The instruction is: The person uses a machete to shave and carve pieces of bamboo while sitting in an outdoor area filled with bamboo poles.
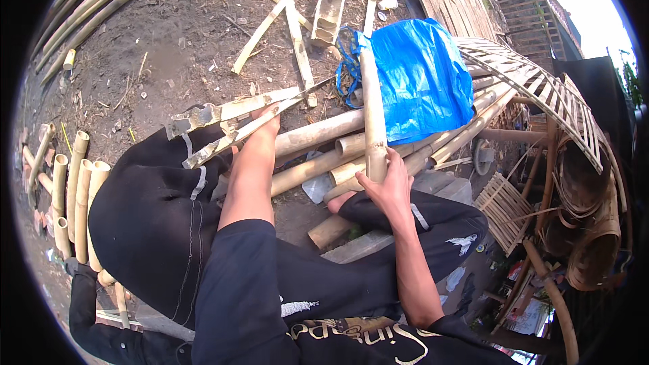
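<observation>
My right hand grips the lower end of a long bamboo pole, its thumb and fingers round the sides. The pole points away from me, along the left edge of a blue plastic sheet. My left arm reaches forward to split bamboo lengths beside my left knee. There my left hand is bent closed, with its fingers mostly hidden among the pieces. Past it sticks out a thin, dark-tipped piece; whether the hand holds this or a bamboo strip is unclear. Whole bamboo poles lie crosswise between my legs.
Split bamboo pieces and a hollow half-pipe lie on the dirt ahead. Upright bamboo tubes stand at the left, with long poles at the far left. A woven slatted bamboo frame arches at the right.
</observation>
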Available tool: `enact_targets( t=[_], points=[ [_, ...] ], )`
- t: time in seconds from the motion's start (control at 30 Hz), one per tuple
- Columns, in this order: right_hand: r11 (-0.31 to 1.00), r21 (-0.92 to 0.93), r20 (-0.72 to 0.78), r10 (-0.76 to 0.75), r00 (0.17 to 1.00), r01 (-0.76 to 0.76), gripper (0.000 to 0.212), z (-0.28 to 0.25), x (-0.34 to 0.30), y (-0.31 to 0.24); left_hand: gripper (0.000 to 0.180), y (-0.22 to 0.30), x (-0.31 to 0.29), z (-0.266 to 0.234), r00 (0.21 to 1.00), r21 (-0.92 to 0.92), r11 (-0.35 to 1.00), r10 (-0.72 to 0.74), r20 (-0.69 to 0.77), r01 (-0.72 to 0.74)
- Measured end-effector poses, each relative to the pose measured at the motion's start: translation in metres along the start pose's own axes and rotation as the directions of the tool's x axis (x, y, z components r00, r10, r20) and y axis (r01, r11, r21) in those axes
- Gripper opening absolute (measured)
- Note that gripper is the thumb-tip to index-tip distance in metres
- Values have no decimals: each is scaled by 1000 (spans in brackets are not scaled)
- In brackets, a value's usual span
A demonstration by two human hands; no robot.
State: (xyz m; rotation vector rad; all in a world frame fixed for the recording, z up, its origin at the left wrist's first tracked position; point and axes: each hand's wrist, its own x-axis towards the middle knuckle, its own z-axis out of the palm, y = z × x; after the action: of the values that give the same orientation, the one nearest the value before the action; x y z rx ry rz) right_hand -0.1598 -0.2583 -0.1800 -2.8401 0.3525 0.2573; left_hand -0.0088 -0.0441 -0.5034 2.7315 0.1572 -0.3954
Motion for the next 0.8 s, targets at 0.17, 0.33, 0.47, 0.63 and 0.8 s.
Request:
enact_targets(
  t=[0.17, 0.33, 0.47, 0.63, 0.8],
  points=[
    [644, 429, -259, -584, 770, 633, 82, -23, 14, -133, 26, -8, 5, -8, 1000, 6, 1000, 7, 25, -7],
    [431, 424, -432, -677, 596, 796, 65, -15, 16, -221, 28, -1, 8, -26, 998, 2, 1000, 30, 60, -30],
    [518, 209, -523, -657, 543, 829, 42, 11, 23, -240, 29, 14, 11, -42, 993, -12, 998, 66, 103, -65],
    [571, 258, -591, -544, 595, 779, 30, -6, 68, -217, 31, 11, 14, -67, 984, -34, 997, 74, 162, -70],
    [664, 590, -444, -210, 871, 460, 43, -56, 109, -158, 33, 13, 11, -81, 926, -97, 993, -33, 375, 74]
  ],
)
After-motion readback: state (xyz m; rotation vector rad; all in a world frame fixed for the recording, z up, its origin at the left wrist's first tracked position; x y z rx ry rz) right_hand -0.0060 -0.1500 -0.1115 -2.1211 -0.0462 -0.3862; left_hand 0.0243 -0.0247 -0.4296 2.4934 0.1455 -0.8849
